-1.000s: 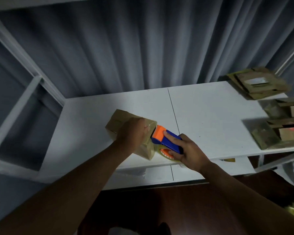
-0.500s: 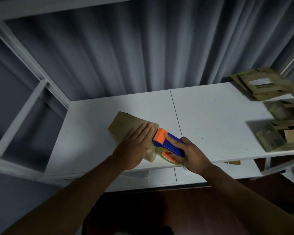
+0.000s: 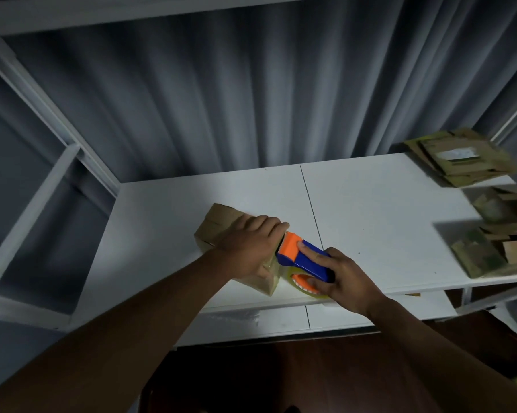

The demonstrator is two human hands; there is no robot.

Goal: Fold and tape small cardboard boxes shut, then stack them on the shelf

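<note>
small cardboard box sits on the white shelf board, just left of the board's centre seam, near the front edge. left hand lies over the box top, fingers curled over its right end, grip closed on the box; most of the top and the flap seam are hidden under it. right hand grips the tape dispenser, index finger along the blue body, orange head against the box's right end. tape roll is partly hidden by the fingers; can't tell if tape is stuck down. right of the seam, flat cardboard blanks at the back corner are blurred, and more boxes are cut off by the frame edge.
</note>
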